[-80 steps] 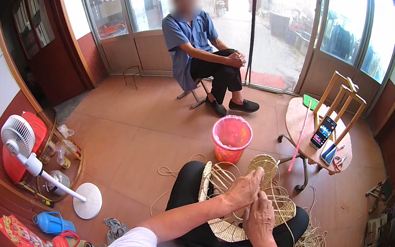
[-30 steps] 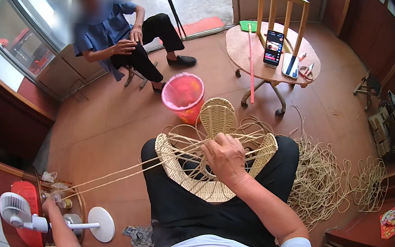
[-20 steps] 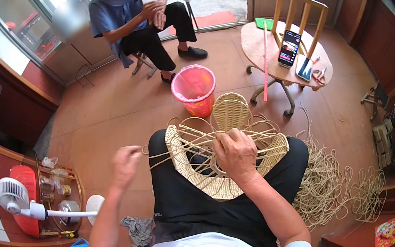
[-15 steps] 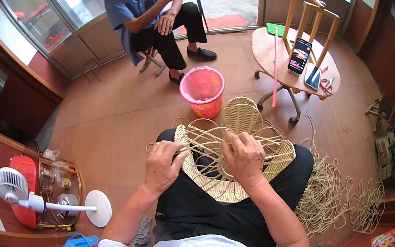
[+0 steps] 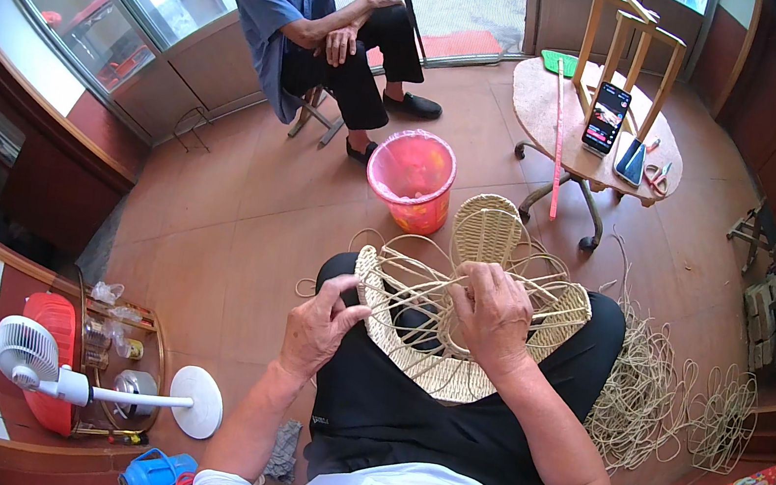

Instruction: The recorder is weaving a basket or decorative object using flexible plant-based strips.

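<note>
A straw-coloured, curved woven piece [image 5: 448, 378] lies across my lap, with many loose cords [image 5: 407, 283] looping and crossing over its opening. Beside its left end, my left hand [image 5: 321, 327] has thumb and forefinger apart, with nothing visible between them. My right hand [image 5: 493, 322] is over the middle of the piece, its fingers closed on some of the cords; the fingertips are partly hidden. Just beyond, an oval woven panel [image 5: 487, 229] stands up; how it joins the rest is hidden by cords.
Ahead is a pink bucket [image 5: 410, 181], with a seated person [image 5: 323, 35] behind it. A wheeled round table [image 5: 545, 116] carries phones, scissors and a wooden frame. Piled cord [image 5: 633, 406] covers the floor at right. At left stand a white fan [image 5: 138, 397] and a blue jug [image 5: 157, 475].
My left thumb and forefinger have parted beside the piece's left end. My right hand stays at the cords. The seated person's raised hand has come down onto the other arm. The view has shifted slightly.
</note>
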A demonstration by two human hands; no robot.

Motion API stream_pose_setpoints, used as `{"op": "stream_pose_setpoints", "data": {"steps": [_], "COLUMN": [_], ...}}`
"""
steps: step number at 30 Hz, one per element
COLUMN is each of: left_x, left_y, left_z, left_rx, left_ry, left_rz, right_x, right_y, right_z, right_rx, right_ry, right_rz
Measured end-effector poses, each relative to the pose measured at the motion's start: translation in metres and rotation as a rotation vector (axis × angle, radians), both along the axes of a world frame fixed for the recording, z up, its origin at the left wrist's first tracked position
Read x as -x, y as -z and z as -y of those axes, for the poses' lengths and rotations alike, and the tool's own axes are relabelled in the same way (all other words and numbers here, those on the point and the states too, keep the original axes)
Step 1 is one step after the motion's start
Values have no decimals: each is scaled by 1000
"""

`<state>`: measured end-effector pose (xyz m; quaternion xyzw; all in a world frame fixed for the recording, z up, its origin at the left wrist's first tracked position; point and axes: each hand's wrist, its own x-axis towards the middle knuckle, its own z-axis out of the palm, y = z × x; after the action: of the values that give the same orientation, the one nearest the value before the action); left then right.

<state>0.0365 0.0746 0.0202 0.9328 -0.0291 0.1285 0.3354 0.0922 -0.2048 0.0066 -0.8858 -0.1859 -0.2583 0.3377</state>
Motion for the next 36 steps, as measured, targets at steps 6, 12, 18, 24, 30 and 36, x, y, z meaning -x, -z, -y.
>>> {"op": "stream_pose_setpoints", "data": {"steps": [6,12,18,24,30,36], "left_x": [11,34,74,73,56,22], "left_y": [5,-3,21,44,1,-32], "left_z": [-64,-200,-238,-123,-27,50], "left_rx": [-466,-592,-584,-312,-190,-33], "left_ry": [113,-456,-505,-395,-267,43], "left_rz": [283,114,-38,-66,85,247], "right_x": [-1,-10,-19,-26,-29,-22], "right_y": [-5,-9,-14,-11,-7,-8], "right_z": [0,-2,-3,-11,-17,-14], "right_rx": [33,113,341,419,338,-14], "right_ry": [-6,-20,-91,-98,-64,-62], "right_rz": [-3,92,55,34,14,73]}}
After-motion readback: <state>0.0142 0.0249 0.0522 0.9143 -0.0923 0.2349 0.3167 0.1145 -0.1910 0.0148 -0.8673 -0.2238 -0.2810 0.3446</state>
